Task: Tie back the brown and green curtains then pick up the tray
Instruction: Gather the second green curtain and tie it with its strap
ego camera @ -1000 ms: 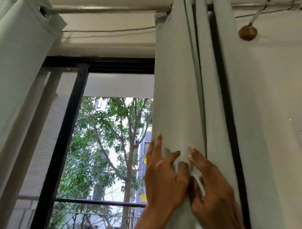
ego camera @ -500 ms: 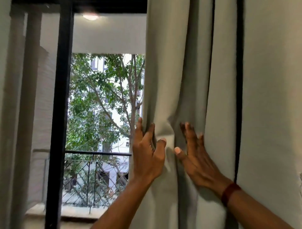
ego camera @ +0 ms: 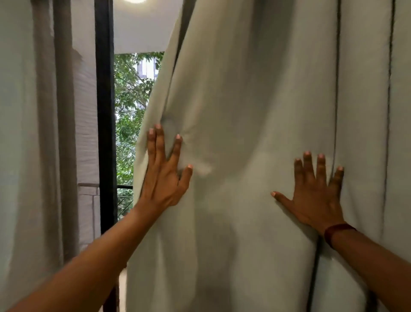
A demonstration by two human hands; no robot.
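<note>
- Fingers (ego camera: 159, 144) of the left hand (ego camera: 164, 176) lie straight and a little spread, flat against the green curtain (ego camera: 244, 100) close to its left edge. They clasp nothing and only press, and the cloth puckers into small creases at the fingertips.
- Left forearm reaches in from the lower left corner, rising to the right, with the wrist nearly straight and the back of the hand towards the camera.
- Right hand (ego camera: 315, 198) is planted flat on the same curtain, well apart from the left hand, lower and farther right. Its fingers (ego camera: 321, 169) are splayed wide and released, the thumb stretched out to the left and the little finger lying at a vertical fold.
- Right forearm comes in from the lower right corner, with a dark red wristband (ego camera: 338, 232) round the wrist.
- Green curtain, pale and greyish, fills the middle and right of the view in long hanging folds. Its left edge slants from upper centre down to lower centre-left.
- Left of it, a gap shows an upright black window frame (ego camera: 104, 111), leafy trees (ego camera: 131, 100) far outside and a bit of dark railing (ego camera: 124, 187) low down.
- At the far left hangs a brownish curtain (ego camera: 64, 133) beside a paler panel at the edge of the view.
- A round lamp (ego camera: 134, 1) glows at the top edge, above the gap.
</note>
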